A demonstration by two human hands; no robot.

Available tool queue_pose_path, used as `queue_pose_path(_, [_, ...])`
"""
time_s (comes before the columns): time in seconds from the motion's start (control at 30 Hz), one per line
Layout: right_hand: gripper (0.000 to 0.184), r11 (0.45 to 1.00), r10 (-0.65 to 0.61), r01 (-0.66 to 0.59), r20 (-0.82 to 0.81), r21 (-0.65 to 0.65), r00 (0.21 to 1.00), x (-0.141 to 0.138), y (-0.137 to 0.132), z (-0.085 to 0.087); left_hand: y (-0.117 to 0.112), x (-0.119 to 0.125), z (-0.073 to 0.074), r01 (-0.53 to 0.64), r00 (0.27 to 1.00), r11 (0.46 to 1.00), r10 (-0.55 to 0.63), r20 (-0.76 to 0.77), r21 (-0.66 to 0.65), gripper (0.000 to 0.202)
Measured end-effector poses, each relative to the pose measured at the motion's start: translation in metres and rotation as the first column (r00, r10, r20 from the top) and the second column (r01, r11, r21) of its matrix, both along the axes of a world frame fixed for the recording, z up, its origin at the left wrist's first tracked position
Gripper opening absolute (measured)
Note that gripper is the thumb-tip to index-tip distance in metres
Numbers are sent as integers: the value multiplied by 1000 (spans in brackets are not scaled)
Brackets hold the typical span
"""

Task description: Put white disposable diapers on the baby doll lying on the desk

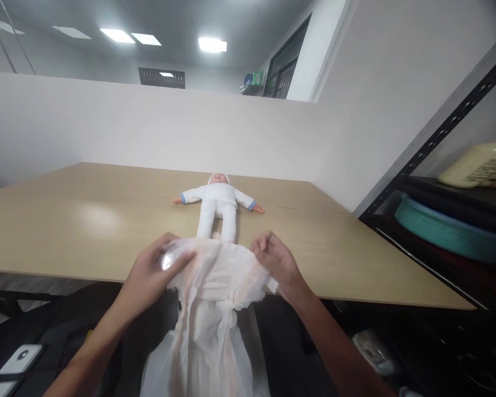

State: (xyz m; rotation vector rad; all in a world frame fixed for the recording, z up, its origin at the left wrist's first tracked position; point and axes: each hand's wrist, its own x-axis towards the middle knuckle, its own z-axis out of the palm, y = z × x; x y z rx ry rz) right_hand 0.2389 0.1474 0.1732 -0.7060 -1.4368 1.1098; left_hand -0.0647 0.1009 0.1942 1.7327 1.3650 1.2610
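An unfolded white diaper (215, 275) hangs between my hands at the table's front edge, its lower part trailing down toward me. My left hand (155, 264) grips its upper left corner, thumb on top. My right hand (275, 259), fingers curled, holds its upper right side. Beyond the diaper, a baby doll (218, 201) in white clothes with blue cuffs lies on its back, arms spread. The diaper's top edge covers the doll's feet.
The wooden table (119, 220) reaches back to a low white partition (149, 129). On the right stands a black metal shelf (430, 124) holding a teal basin (446, 229) and a yellowish package (479, 162). White devices (20, 358) lie at lower left.
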Motion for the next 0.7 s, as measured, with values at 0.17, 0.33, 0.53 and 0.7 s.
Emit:
queue_pose_path(0.17, [56,984,-155,167,157,-67,975,0,65,16,95,1,9,55,997,998,-54,-55,27,41])
queue_pose_path(0.33, [38,991,-127,122,657,55,743,-19,34,0,120,1,4,157,986,987,-159,-50,-28,37])
queue_pose_path(0.53, [18,991,136,-106,716,-87,685,-6,35,17,127,-2,22,145,984,989,-147,-104,-29,36])
queue_pose_path(0.7, [27,990,-124,22,771,141,625,8,124,45,181,-5,35,51,980,994,-31,-195,101,39])
